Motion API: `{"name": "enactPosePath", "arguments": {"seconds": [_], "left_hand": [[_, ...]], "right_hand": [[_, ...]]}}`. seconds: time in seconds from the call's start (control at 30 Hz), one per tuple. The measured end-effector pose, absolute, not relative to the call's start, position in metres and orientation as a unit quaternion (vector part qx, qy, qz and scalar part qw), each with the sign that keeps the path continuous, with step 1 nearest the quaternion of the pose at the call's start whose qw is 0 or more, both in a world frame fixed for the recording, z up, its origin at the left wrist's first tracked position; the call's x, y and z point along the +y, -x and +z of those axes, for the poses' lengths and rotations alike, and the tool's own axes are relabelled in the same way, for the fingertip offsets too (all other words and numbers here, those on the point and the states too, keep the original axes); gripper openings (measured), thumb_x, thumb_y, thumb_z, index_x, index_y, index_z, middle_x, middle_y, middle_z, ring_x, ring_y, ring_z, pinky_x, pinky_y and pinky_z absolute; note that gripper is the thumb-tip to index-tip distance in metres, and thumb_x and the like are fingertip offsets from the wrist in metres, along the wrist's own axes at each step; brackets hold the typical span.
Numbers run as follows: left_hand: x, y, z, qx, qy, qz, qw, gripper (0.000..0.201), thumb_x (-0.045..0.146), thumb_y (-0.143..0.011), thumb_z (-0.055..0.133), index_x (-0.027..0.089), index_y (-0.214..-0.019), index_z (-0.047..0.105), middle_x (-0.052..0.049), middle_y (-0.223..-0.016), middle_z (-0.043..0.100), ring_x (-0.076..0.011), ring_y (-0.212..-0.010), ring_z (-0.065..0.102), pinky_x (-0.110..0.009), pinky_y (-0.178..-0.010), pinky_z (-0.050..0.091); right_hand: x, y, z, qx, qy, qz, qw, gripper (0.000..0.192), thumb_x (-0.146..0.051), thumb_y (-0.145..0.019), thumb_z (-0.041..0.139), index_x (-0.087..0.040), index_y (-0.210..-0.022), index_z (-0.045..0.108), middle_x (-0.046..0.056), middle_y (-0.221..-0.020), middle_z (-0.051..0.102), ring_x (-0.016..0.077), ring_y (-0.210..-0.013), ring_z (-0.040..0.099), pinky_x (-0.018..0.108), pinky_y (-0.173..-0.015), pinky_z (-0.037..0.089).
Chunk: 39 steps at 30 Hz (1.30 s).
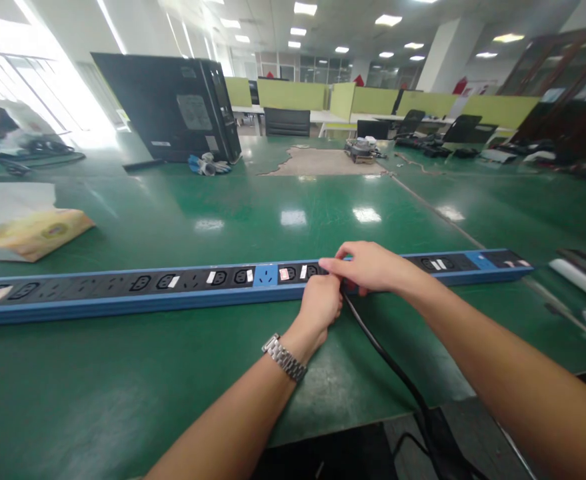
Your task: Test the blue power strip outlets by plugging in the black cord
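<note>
Green table: power strip, tissue pack, PC case.

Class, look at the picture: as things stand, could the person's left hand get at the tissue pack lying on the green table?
Probably yes. The left hand is at the blue power strip, and only that low strip lies between it and the tissue pack; the green table beyond is bare.

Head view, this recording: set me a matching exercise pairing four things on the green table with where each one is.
Things:
1. power strip
2. black cable
3. computer tower
4. tissue pack

Places:
A. far side of the table, left of centre
B. lying across the table under both hands
C. left edge, beyond the strip
D. running from the hands toward the near table edge

Pairs: 1-B, 2-D, 3-A, 4-C
</note>
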<state>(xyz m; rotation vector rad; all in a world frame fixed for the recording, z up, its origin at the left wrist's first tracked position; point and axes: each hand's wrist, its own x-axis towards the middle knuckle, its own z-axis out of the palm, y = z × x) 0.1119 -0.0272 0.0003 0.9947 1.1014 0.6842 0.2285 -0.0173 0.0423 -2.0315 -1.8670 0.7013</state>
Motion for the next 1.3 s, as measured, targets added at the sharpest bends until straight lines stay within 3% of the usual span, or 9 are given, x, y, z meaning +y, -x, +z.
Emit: {"name": "enactPosePath", "arguments": {"seconds": [0.17,0.27,0.33,0.43,0.67,0.8,1.03,1.13,1.3], "left_hand": [[-0.015,-0.079,0.016,0.421,-0.599,0.171,0.66,0.031,0.043,-0.086,0.047,0.017,-0.072,0.057,0.005,-0.049,0.042,-0.0073,-0.039,0.03,-0.021,-0.04,0.02],[0.005,-0.049,0.018,0.451,-0.764,0.273,0.373,0.029,0.044,-0.084,0.054,0.018,-0.091,0.066,-0.006,-0.083,0.066,-0.0175,-0.074,0.058,-0.028,-0.064,0.043],[0.017,-0.037,0.012,0.477,-0.818,0.285,0.147,0.033,0.044,-0.087,0.051,0.021,-0.105,0.067,-0.009,-0.108,0.068,-0.025,-0.103,0.056,-0.036,-0.085,0.043],[0.025,-0.034,-0.003,0.482,-0.859,0.171,0.008,0.04,0.047,-0.093,0.04,0.023,-0.111,0.067,-0.011,-0.11,0.069,-0.0289,-0.11,0.055,-0.043,-0.092,0.038],[0.021,-0.04,-0.01,0.477,-0.866,0.146,-0.03,0.045,0.046,-0.096,0.032,0.023,-0.11,0.067,-0.01,-0.101,0.072,-0.0272,-0.099,0.062,-0.041,-0.086,0.037],[0.022,-0.039,-0.011,0.478,-0.863,0.157,-0.041,0.045,0.046,-0.096,0.032,0.022,-0.107,0.069,-0.011,-0.099,0.072,-0.0286,-0.097,0.063,-0.042,-0.085,0.037],[0.023,-0.039,-0.012,0.473,-0.865,0.158,-0.043,0.046,0.046,-0.096,0.031,0.022,-0.11,0.068,-0.011,-0.099,0.072,-0.029,-0.096,0.063,-0.042,-0.084,0.037],[0.021,-0.039,-0.011,0.479,-0.863,0.154,-0.04,0.045,0.046,-0.096,0.032,0.023,-0.109,0.068,-0.011,-0.099,0.072,-0.0284,-0.096,0.063,-0.041,-0.083,0.037],[0.02,-0.039,-0.011,0.483,-0.861,0.156,-0.041,0.045,0.046,-0.096,0.031,0.023,-0.106,0.069,-0.01,-0.098,0.071,-0.0268,-0.097,0.062,-0.041,-0.085,0.036]], "right_hand": [[0.008,-0.21,0.046,-0.665,0.72,0.199,0.02,0.031,-0.039,-0.083,0.052,-0.016,-0.071,0.068,0.005,-0.047,0.06,0.0162,-0.044,0.057,0.027,-0.051,0.044],[0.004,-0.21,0.065,-0.696,0.712,0.066,0.058,0.024,-0.032,-0.08,0.055,-0.015,-0.072,0.07,0.009,-0.065,0.069,0.0202,-0.065,0.065,0.029,-0.063,0.047],[-0.005,-0.221,0.088,-0.695,0.707,-0.039,0.122,0.026,-0.033,-0.083,0.054,-0.015,-0.079,0.073,0.009,-0.076,0.071,0.0216,-0.077,0.066,0.031,-0.069,0.047],[-0.019,-0.261,0.114,-0.688,0.701,-0.09,0.163,0.033,-0.04,-0.086,0.051,-0.017,-0.084,0.075,0.006,-0.075,0.069,0.0209,-0.08,0.064,0.031,-0.07,0.046],[-0.05,-0.384,0.061,-0.62,0.782,-0.009,0.058,0.03,-0.037,-0.083,0.05,-0.022,-0.078,0.075,0.003,-0.073,0.072,0.0186,-0.065,0.063,0.03,-0.061,0.045],[-0.058,-0.376,0.036,-0.583,0.812,-0.032,0.02,0.035,-0.035,-0.09,0.04,-0.024,-0.091,0.073,0.002,-0.07,0.07,0.0182,-0.063,0.063,0.029,-0.062,0.043],[-0.051,-0.332,0.019,-0.583,0.802,-0.098,-0.091,0.044,-0.055,-0.091,0.042,-0.018,-0.105,0.062,0.014,-0.082,0.07,0.0272,-0.071,0.065,0.033,-0.061,0.039],[-0.05,-0.344,0.032,-0.593,0.798,-0.081,-0.067,0.037,-0.051,-0.091,0.047,-0.019,-0.1,0.062,0.012,-0.08,0.069,0.0239,-0.071,0.063,0.031,-0.063,0.039],[-0.063,-0.416,0.077,-0.513,0.844,-0.108,0.109,0.054,-0.066,-0.082,0.051,-0.015,-0.09,0.066,0.013,-0.076,0.068,0.0151,-0.058,0.055,0.031,-0.057,0.036]]}}
